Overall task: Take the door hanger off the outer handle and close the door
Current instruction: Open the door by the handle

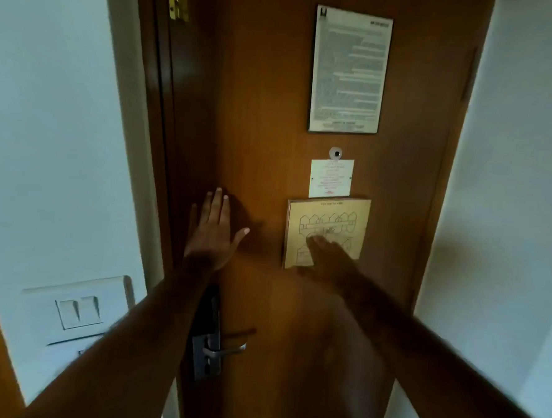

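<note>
The brown wooden door (pixel 267 118) fills the middle of the view, seen from its inner side. My left hand (pixel 213 229) lies flat against it near its left edge, fingers spread, holding nothing. My right hand (pixel 326 255) is blurred and rests with its fingers over the yellow floor-plan card (pixel 348 219) fixed to the door. The inner metal handle (pixel 224 351) and its lock plate sit below my left forearm. No door hanger and no outer handle are in view.
A framed notice (pixel 349 71), a peephole (pixel 336 153) and a small white card (pixel 331 178) are mounted on the door. A white light switch panel (pixel 79 310) is on the left wall. White walls stand close on both sides.
</note>
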A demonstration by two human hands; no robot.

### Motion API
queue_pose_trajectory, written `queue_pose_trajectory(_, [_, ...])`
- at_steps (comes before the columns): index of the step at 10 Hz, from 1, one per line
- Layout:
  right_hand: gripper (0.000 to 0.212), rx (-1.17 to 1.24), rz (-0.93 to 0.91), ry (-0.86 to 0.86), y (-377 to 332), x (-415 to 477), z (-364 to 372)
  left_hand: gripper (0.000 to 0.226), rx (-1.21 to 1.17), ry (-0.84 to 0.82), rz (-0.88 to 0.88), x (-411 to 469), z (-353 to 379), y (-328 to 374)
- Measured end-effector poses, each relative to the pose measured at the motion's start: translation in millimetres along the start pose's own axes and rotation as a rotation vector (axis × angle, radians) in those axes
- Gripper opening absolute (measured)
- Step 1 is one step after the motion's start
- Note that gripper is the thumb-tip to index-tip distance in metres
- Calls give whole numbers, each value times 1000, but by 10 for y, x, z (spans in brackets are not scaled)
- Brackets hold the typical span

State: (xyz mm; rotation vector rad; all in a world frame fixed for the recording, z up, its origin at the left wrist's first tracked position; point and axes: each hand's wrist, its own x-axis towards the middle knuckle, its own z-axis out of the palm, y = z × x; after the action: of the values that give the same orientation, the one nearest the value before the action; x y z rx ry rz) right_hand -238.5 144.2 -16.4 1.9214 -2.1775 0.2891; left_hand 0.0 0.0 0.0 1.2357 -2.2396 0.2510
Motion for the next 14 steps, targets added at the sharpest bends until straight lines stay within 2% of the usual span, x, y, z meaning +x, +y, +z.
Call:
queue_pose_trajectory(1, [85,50,-46,-109,-130,0,480,95,105,97,-77,-92,317,-99])
queue_pose_trajectory(2, [91,150,-68,-182,-289,-5,1087,97,202,212,-67,-157,708,-230])
queue_pose_trajectory(5, [97,255,-234,-279,-1030,-3,2581,101,359,508,17,23,1460,-594])
queue_pose_trajectory(6, [100,259,-245,-259,-1229,-101,2953,101,385,579,19,72,1583,-661])
queue_pose_trajectory(8, [102,359,-171,-83,-1349,-241,3306,99,352,624,39,95,1622,-651])
queue_pose_trajectory(9, [108,426,-127,-157,-1387,-296,3482,99,366,630,24,106,1643,-658])
queue_pose_trajectory(11, [116,375,-89,-270,-1330,-279,3500,98,395,630,21,84,1591,-636])
queue_pose_trajectory(13, [125,446,-70,-265,-1406,-286,3313,94,399,551,-23,-36,1392,-491])
queue_pose_trajectory(14, [114,421,-62,-263,-1416,-372,3212,92,405,517,-40,-158,1299,-416])
